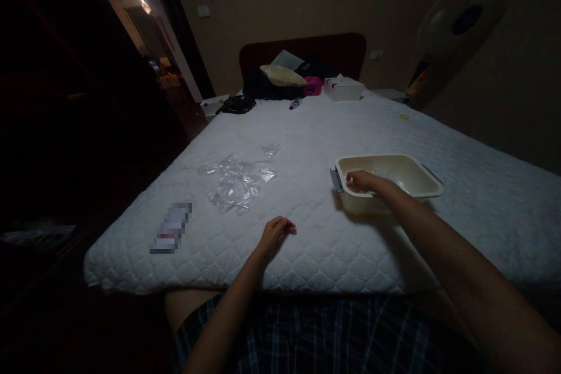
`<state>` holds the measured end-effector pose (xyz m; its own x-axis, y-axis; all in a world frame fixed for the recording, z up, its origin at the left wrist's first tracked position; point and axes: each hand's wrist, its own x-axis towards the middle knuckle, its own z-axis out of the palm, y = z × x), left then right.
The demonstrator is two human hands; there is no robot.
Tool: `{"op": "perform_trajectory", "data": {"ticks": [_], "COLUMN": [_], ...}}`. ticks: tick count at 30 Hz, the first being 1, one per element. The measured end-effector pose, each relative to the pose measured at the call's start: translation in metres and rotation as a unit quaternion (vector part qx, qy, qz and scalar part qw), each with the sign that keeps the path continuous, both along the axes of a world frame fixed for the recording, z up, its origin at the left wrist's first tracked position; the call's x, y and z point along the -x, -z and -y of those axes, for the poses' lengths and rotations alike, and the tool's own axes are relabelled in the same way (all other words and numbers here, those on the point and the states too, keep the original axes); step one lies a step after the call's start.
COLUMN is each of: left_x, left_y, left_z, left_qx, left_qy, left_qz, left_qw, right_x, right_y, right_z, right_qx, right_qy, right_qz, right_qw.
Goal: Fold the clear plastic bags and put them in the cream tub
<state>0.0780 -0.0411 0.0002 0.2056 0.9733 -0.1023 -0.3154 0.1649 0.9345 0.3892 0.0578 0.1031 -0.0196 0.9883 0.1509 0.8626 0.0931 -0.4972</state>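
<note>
My left hand (277,230) rests on the white quilted bed cover near its front edge, fingers loosely bent and apart, with nothing seen in them. Inside a cream plastic basin (421,189) with grey side handles, my right hand (359,181) reaches down at the left end. Its fingers are curled together, and whatever they hold is hidden. Clear plastic (397,180) shows in the basin behind my right wrist. To the left of my left hand, a pile of crumpled clear plastic bags (236,186) lies on the bed, with a smaller clear piece (271,149) just beyond.
A blurred-out flat object (172,228) lies at the bed's front left. Toward the headboard (307,44) are a pillow (283,76), a pink roll (313,86), a white box (344,88) and a dark bag (238,104). A fan (467,18) stands at the right.
</note>
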Motion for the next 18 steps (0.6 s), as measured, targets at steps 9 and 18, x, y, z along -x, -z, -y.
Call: {"op": "perform_trajectory", "data": {"ticks": [9, 18], "left_x": [-0.002, 0.002], "left_y": [-0.003, -0.003], "left_z": [0.0, 0.002], "left_qx": [-0.008, -0.047], "left_qy": [-0.008, -0.044], "left_qz": [-0.003, -0.035], "left_qw": [1.0, 0.997], "right_x": [0.068, 0.187], "right_y": [-0.053, 0.063], "right_z": [0.005, 0.043], "right_qx": [-0.149, -0.128], "right_qy": [0.031, -0.136], "right_qz": [0.134, 0.064], "right_qw": [0.979, 0.98]}}
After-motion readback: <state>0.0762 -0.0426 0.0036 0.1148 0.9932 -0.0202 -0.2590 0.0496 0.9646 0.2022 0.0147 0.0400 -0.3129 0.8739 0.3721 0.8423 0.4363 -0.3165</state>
